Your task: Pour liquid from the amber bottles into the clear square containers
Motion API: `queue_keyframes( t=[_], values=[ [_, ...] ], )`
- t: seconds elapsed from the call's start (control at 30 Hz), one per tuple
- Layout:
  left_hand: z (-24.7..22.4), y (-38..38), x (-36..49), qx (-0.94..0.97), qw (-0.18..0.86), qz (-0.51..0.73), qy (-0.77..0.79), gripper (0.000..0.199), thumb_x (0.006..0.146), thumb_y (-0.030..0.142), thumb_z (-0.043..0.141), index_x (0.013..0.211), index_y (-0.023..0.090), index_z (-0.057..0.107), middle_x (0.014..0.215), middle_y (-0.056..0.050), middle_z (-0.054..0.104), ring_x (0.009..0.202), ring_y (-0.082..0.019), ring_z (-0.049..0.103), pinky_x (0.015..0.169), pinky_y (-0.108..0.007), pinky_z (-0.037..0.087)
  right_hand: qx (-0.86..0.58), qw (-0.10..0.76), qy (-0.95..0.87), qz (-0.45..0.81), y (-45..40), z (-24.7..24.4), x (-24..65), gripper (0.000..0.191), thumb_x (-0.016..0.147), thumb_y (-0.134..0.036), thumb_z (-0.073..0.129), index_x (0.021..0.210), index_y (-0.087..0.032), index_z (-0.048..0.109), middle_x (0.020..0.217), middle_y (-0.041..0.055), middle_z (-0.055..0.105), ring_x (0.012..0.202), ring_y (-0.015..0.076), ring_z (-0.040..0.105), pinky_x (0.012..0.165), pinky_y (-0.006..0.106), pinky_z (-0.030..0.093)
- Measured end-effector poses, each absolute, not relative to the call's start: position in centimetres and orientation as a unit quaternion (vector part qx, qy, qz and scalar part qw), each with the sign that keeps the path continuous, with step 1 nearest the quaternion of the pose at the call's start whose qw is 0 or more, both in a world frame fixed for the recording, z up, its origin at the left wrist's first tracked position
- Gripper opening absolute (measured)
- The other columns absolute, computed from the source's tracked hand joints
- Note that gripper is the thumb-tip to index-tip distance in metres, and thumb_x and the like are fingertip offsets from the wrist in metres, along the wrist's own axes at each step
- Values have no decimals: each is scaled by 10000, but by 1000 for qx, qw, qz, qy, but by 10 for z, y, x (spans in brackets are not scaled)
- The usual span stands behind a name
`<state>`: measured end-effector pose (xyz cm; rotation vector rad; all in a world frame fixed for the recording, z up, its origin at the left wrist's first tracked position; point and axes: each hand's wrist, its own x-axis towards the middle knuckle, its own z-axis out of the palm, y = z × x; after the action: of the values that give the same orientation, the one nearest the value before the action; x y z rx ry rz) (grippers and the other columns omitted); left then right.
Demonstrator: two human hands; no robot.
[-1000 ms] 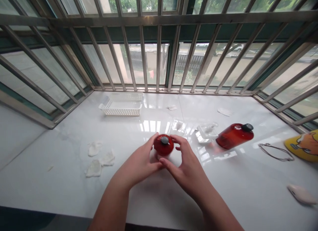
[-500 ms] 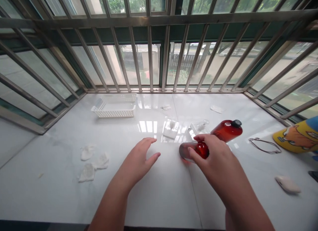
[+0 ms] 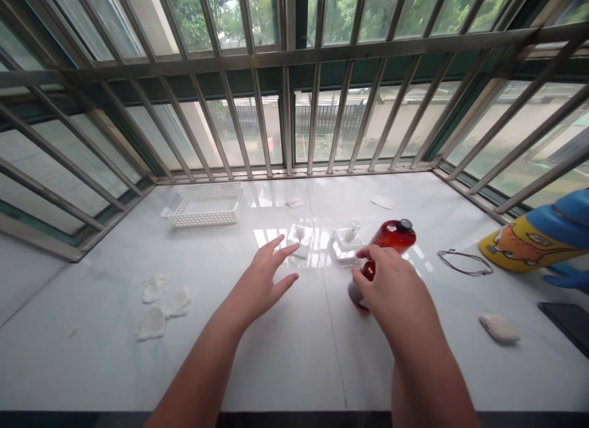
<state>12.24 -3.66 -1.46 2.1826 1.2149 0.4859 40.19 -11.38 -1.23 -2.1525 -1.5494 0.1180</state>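
My right hand (image 3: 391, 284) is shut around a red plastic bottle (image 3: 367, 271), which lies on its side with its grey end (image 3: 355, 295) showing below my fingers. Just beyond my fingers lies a second amber-red bottle (image 3: 391, 239) with a black cap, its cap end pointing away from me. My left hand (image 3: 262, 276) is open, fingers spread, above the white marble counter (image 3: 276, 360), holding nothing. Nearest to it is a small transparent square dish (image 3: 300, 239). A similar dish (image 3: 347, 241) sits between the two hands' reach, close to the amber bottle.
A white plastic basket (image 3: 201, 206) stands at the back left, below steel window bars (image 3: 285, 78). Crumpled white wipes (image 3: 154, 308) lie at left. At right are a wire loop (image 3: 464, 262), a yellow printed object (image 3: 524, 244), a white piece (image 3: 499, 328) and a dark tablet (image 3: 565, 325).
My left hand has lifted and moved forward with fingers spread. My right hand still holds the red bottle, now tilted more toward me. The view has shifted, bringing more of the yellow object in at right.
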Motion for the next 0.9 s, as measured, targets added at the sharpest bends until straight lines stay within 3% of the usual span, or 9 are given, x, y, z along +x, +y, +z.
queue_keyframes(
  t=[0.13, 0.3, 0.4, 0.53, 0.63, 0.7, 0.8, 0.9],
  values=[
    [-22, -16, 159, 847, 257, 136, 445, 604, 1082, 402, 673, 1662, 454, 512, 1884, -62, 215, 1746, -420, 167, 1304, -696, 406, -844, 224, -484, -56, -125, -18, 455, 233, 898, -404, 682, 1084, -277, 741, 1039, 137, 725, 919, 387, 658, 744, 490, 509],
    [-25, -31, 187, 855, 274, 127, 421, 439, 1072, 393, 682, 1511, 395, 682, 1852, -91, 294, 1717, -405, 278, 1321, -670, 405, -862, 246, -437, -66, -127, -37, 514, 377, 847, -538, 756, 1117, -276, 775, 1043, 164, 710, 1010, 427, 647, 847, 556, 518],
    [-22, -61, 199, 866, 313, 106, 375, 493, 1039, 388, 738, 1526, 420, 671, 1867, -80, 263, 1726, -414, 254, 1340, -682, 372, -861, 273, -422, -71, -127, -37, 518, 414, 850, -549, 778, 1157, -271, 775, 1102, 174, 705, 1059, 442, 649, 917, 594, 528],
    [-20, -91, 215, 865, 394, 91, 295, 744, 949, 502, 867, 1621, 403, 563, 1902, -95, 85, 1751, -435, 58, 1344, -730, 324, -823, 346, -420, -166, -129, -9, 484, 312, 1000, -451, 683, 1176, -204, 755, 1255, 218, 726, 1371, 478, 594, 1206, 632, 436],
    [-20, -92, 221, 844, 420, 153, 296, 754, 940, 624, 844, 1582, 354, 555, 1904, -105, 36, 1755, -417, 15, 1366, -711, 297, -754, 443, -432, -222, -130, 14, 456, 254, 1099, -355, 568, 1183, -186, 739, 1326, 198, 760, 1511, 404, 569, 1291, 555, 425],
    [-19, -83, 226, 824, 411, 213, 326, 751, 998, 655, 757, 1618, 339, 476, 1904, -114, 67, 1760, -397, 78, 1385, -680, 282, -716, 464, -476, -211, -128, 20, 445, 244, 1109, -325, 550, 1202, -193, 733, 1354, 180, 769, 1519, 373, 592, 1263, 536, 477],
    [-17, -61, 240, 796, 376, 284, 380, 667, 1113, 577, 587, 1676, 293, 370, 1870, -135, 250, 1748, -343, 206, 1405, -606, 281, -708, 451, -519, -162, -120, 15, 436, 323, 1107, -376, 551, 1305, -184, 718, 1509, 188, 703, 1582, 385, 531, 1261, 572, 481],
    [-20, -33, 262, 775, 365, 271, 438, 776, 1069, 503, 671, 1705, 211, 336, 1810, -191, 372, 1719, -365, 283, 1385, -576, 324, -739, 421, -514, -114, -111, 2, 430, 485, 1094, -497, 556, 1423, -164, 684, 1642, 216, 597, 1633, 423, 448, 1272, 633, 453]
  ],
)
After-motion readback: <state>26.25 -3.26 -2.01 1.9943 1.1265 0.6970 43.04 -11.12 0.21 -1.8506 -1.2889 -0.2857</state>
